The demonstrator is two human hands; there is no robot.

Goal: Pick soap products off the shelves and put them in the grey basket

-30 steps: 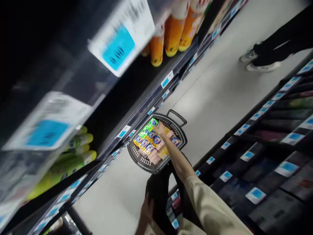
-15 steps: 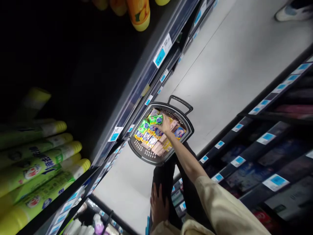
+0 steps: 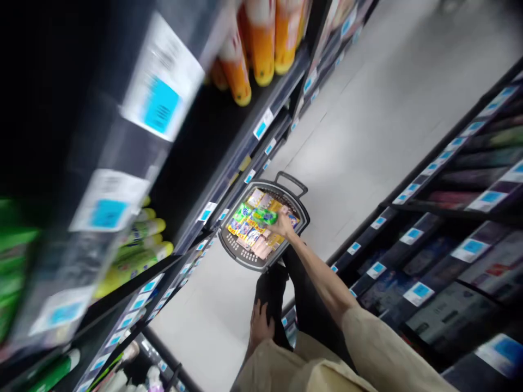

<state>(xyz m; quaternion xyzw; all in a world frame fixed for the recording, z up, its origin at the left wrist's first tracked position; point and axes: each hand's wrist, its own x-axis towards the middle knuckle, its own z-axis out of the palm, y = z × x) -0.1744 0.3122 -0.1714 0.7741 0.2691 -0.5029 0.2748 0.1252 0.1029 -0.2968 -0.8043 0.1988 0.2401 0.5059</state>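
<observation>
A grey shopping basket (image 3: 234, 247) with a raised handle sits on the floor by my feet, filled with rows of small packs. Over it, my right hand (image 3: 283, 223) is closed on a green packet (image 3: 266, 216) that looks like wrapped soap; the packet is slightly blurred. Another green packet (image 3: 242, 212) lies at the basket's left side, beside yellow and blue packs (image 3: 245, 228) and pale pink ones (image 3: 261, 247). My left hand (image 3: 261, 324) lies on my dark-trousered leg, fingers spread, holding nothing.
Shelves with price tags (image 3: 161, 106) rise close on the left, carrying orange bottles (image 3: 261, 49) and yellow-green bottles (image 3: 141, 253). Another shelf row (image 3: 412, 234) runs along the right. Pale aisle floor (image 3: 339, 147) stretches between them.
My right hand has shifted with the green packet toward the basket's near right, and the packet has turned. The view has moved, bringing a shelf edge close on the left. My left hand stays on the leg.
</observation>
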